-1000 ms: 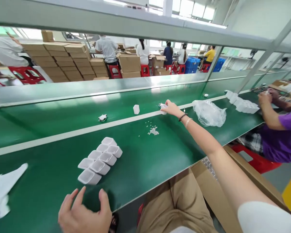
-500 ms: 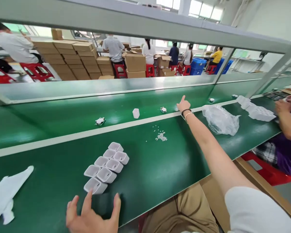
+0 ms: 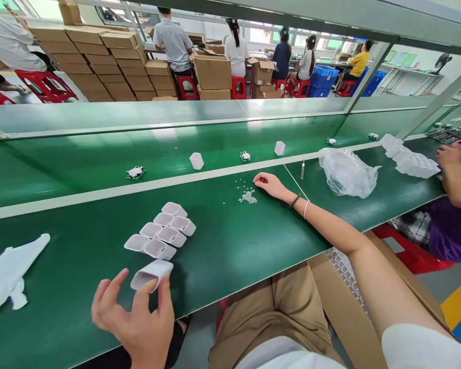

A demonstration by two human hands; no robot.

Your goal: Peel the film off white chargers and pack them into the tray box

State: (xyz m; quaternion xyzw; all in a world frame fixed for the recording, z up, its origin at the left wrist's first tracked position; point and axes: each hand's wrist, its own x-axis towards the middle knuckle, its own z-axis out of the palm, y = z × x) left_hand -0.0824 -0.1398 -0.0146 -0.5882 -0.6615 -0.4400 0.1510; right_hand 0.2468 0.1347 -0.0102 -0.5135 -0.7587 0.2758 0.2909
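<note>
My left hand (image 3: pixel 138 312) grips a white plastic housing (image 3: pixel 152 274), thumb and fingers at its wall, tilted above the green bench with its opening facing left. Just beyond it, several like housings (image 3: pixel 159 248) stand in two close rows, openings up. My right hand (image 3: pixel 271 185) rests low over the bench, fingers curled together, beside a scatter of tiny white pieces (image 3: pixel 248 196). Whether its fingertips hold one is too small to see. On the green belt behind stand two white housings, one (image 3: pixel 196 161) to the left and another (image 3: pixel 279 148) to the right.
Small circuit boards with white parts (image 3: pixel 135 172) lie along the belt. A clear plastic bag (image 3: pixel 348 171) and a slim pen-like tool (image 3: pixel 302 169) are to the right; a white glove-like cloth (image 3: pixel 13 277) is at left. A co-worker's hands (image 3: pixel 455 154) are at far right.
My left hand has taken hold of the nearest housing and tilted it up. My right hand has come back from the belt to the tiny pieces; a housing now stands on the belt there.
</note>
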